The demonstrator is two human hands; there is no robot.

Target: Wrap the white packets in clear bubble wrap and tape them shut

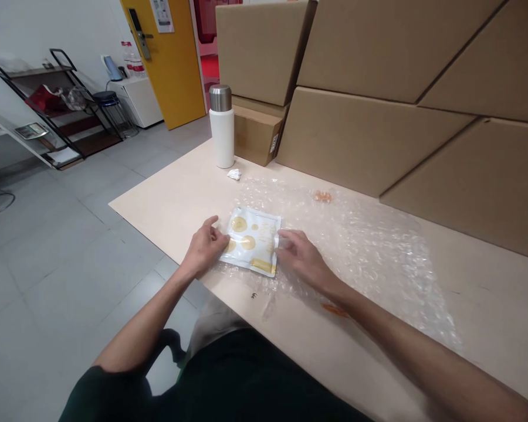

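Observation:
A flat white sachet (256, 234) with yellow round prints lies on a spread sheet of bubble wrap (356, 252). At its left edge is my left hand (206, 246), the thumb resting on the sachet's corner side and the index finger lifted off. My right hand (303, 258) takes the opposite edge between thumb and fingers. The undersides of both grips are hidden. Bubble wrap reaches from under the sachet far to the right, beneath my right forearm.
A white bottle (222, 132) with a steel cap stands at the table's (158, 205) back left, a crumpled white scrap (234, 174) before it. Stacked cardboard boxes (347, 135) wall off the back. The table's left edge drops to a grey floor (70, 258).

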